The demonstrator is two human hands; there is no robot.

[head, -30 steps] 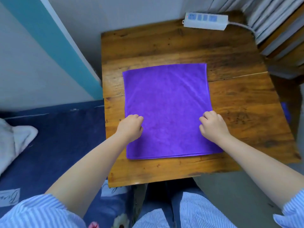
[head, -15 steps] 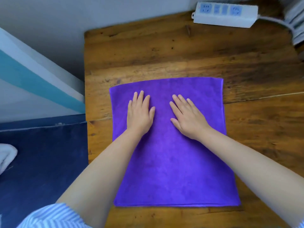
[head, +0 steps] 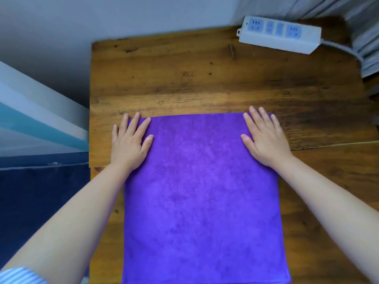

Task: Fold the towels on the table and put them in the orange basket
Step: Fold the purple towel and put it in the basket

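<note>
A purple towel (head: 199, 193) lies spread flat on the wooden table (head: 184, 78), reaching down to the bottom of the view. My left hand (head: 131, 142) presses flat on the towel's far left corner, fingers straight and partly over the wood. On the far right corner my right hand (head: 264, 138) lies flat in the same way, fingertips at the far edge. No orange basket is in view.
A white power strip (head: 279, 34) with its cable sits at the table's far right corner. A wall runs along the far side. Dark blue bedding (head: 41, 197) lies left of the table. Stacked grey items stand at the right edge.
Both hands slid apart from the towel's middle to its far corners, staying flat. A second ago they were curled at the towel's side edges. The camera has leaned in closer.
</note>
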